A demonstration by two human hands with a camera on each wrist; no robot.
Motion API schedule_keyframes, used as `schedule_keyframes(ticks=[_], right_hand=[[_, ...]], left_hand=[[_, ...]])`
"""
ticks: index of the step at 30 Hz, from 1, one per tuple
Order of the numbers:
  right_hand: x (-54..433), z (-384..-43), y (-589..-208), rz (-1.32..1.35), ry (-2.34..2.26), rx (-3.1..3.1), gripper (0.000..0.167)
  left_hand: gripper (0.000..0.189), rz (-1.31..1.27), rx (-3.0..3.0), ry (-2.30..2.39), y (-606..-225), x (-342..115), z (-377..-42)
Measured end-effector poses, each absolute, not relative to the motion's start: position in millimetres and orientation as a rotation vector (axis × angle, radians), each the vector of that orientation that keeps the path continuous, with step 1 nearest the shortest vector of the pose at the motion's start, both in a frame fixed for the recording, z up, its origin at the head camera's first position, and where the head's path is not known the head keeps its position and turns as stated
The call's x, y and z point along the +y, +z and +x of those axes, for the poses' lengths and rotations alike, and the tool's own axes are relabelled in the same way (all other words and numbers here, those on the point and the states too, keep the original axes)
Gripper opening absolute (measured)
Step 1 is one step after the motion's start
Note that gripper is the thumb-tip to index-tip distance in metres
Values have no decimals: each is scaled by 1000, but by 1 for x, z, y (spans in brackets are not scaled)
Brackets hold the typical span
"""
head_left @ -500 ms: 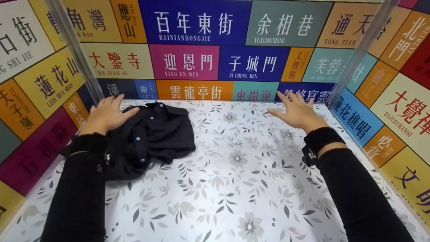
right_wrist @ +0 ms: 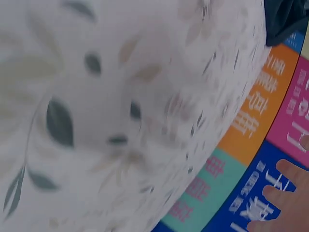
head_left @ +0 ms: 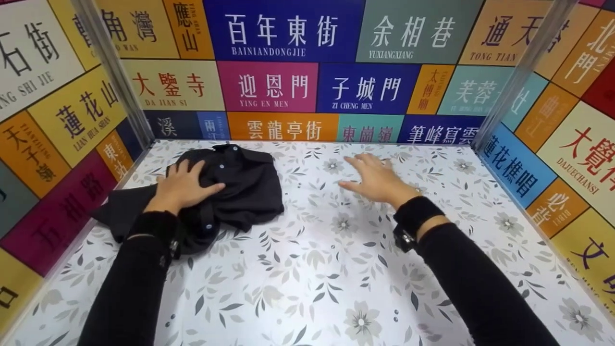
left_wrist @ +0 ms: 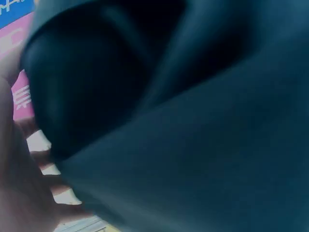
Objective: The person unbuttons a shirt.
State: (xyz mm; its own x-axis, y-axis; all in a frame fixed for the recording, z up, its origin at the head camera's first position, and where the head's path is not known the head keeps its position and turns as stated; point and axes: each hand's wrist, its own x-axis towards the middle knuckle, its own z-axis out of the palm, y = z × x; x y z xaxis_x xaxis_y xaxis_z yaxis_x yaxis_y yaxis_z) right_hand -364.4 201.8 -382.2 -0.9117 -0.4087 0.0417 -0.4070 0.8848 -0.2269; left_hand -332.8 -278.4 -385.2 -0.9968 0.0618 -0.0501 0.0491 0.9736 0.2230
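A crumpled black button-up shirt (head_left: 250, 192) lies at the back left of the floral table (head_left: 312, 269). My left hand (head_left: 185, 185) rests on top of it, with fingers spread and thumb out toward the button placket. In the left wrist view dark shirt fabric (left_wrist: 183, 135) fills the blurred frame, with my left hand (left_wrist: 14, 198) at its edge. My right hand (head_left: 377, 180) is open, palm down, just over the bare table to the right of the shirt, a hand's width away. The right wrist view shows a corner of the shirt (right_wrist: 285, 19) and my fingertips (right_wrist: 285, 193).
Walls covered in coloured sign panels (head_left: 298, 86) close the table in at the back, left and right. Metal posts (head_left: 115, 72) stand in the two back corners. The floral surface stretches toward me in front of the shirt.
My left hand has come from the back left corner onto the shirt. My right hand has moved left and toward me, away from the back right corner.
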Motion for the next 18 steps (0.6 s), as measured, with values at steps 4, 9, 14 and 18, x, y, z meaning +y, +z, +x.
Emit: schedule_keyframes(ticks=[4, 9, 14, 18], right_hand=[[173, -357, -392, -704, -440, 3003, 86], [131, -351, -409, -753, -508, 2961, 85], [90, -341, -425, -830, -532, 2907, 87], [62, -332, -437, -926, -488, 2840, 86]], left_hand=[[113, 67, 3040, 385, -389, -289, -335], [113, 76, 3001, 461, -390, -303, -335], [115, 98, 2971, 478, -395, -311, -331], [111, 122, 2955, 534, -403, -317, -326]])
